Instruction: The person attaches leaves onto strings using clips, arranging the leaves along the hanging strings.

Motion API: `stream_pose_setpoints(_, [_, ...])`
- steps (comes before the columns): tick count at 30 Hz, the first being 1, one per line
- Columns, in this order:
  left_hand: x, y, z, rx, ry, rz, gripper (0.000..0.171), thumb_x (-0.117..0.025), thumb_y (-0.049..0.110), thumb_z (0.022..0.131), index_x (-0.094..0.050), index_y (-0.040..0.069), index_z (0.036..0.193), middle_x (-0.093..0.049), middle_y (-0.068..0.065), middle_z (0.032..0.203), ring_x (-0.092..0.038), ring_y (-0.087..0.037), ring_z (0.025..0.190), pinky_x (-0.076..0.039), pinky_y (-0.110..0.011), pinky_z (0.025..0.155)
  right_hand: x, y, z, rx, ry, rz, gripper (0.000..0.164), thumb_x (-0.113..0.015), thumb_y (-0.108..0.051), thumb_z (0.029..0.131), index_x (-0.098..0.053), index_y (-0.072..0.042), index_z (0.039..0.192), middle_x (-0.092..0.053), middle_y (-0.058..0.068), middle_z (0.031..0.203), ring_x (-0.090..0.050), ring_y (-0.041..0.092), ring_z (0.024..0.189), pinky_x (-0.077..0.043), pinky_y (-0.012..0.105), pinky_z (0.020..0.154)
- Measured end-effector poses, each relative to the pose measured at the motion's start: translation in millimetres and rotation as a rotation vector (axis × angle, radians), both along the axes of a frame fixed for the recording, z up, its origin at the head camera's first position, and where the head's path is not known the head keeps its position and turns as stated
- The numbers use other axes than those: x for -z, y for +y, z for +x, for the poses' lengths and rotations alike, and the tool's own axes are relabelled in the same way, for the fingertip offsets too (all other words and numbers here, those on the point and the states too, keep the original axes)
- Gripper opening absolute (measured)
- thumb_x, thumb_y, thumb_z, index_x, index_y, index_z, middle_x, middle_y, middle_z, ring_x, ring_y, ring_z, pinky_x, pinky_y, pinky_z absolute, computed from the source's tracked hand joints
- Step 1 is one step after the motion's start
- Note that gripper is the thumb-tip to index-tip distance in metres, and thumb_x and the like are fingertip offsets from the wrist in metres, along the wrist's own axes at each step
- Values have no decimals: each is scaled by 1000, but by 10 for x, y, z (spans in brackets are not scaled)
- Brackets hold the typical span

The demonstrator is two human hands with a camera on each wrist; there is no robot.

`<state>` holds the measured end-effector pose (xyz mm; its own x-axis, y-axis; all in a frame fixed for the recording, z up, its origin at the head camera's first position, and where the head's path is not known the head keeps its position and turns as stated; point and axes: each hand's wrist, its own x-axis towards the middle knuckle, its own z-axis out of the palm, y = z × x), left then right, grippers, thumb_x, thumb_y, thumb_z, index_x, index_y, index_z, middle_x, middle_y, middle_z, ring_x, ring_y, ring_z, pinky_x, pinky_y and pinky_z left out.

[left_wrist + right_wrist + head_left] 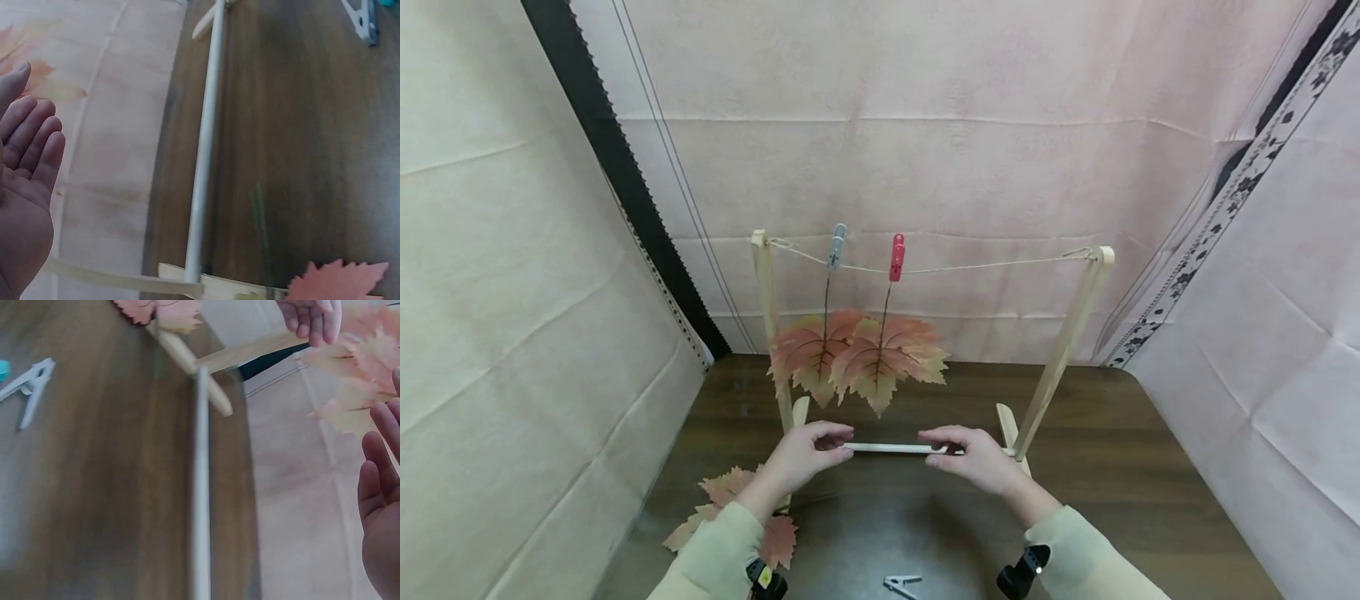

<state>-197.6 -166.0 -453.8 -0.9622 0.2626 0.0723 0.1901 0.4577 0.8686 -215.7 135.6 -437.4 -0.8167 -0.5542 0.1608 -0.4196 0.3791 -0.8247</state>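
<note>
My left hand [805, 458] and right hand [973, 458] are raised between the posts of a wooden frame [1067, 350], fingers relaxed and facing each other. In the head view they overlap the ends of a white crossbar [891, 448], but both wrist views show it apart from them. Neither palm holds anything. Behind my hands, two orange-pink maple leaves [887, 358] hang by their stems from a string [985, 266]. A blue clothespin [837, 247] clips the left stem and a red clothespin [897, 257] the right one.
More maple leaves [778, 542] lie at the left, partly hidden under my left arm. A grey clothespin [901, 586] lies at the table's near edge. Part of a teal object [4, 370] shows beside it in the right wrist view. Pale cloth [925, 167] hangs behind the dark wooden table [1120, 467].
</note>
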Motion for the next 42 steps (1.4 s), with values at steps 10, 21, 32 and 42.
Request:
stream_pose_setpoints(10, [197,-104,53,-21,-65,-34,36,-70,34,84,-67,13,114,-65,0,104,-57,-15,89,-48,-30,73,344,93,129,53,-106,0,37,-71,-18,85,-65,-6,119,-63,4,104,-54,13,82,-46,25,67])
stream_pose_setpoints(21, [519,-254,50,-10,-72,-168,34,-69,35,85,-67,19,114,-63,0,110,-53,-17,87,-43,-32,70,647,153,302,14,-59,63,37,-71,-15,84,-64,-3,118,-65,8,109,-52,27,91,-43,28,71])
stream_pose_setpoints(32, [759,-330,53,-12,-92,-181,40,-69,39,84,-66,15,115,-62,-2,101,-50,-16,79,-42,-32,63,1035,214,349,17,-99,58,36,-73,-26,82,-66,-13,116,-63,-4,107,-50,19,91,-43,27,71])
stream_pose_setpoints(42, [1019,-432,125,-65,-97,-208,30,-73,20,82,-69,9,110,-56,-12,102,-46,-23,83,-41,-34,66,1259,228,455,-35,-23,95,33,-72,-28,83,-69,-13,112,-66,-5,107,-51,9,91,-43,26,76])
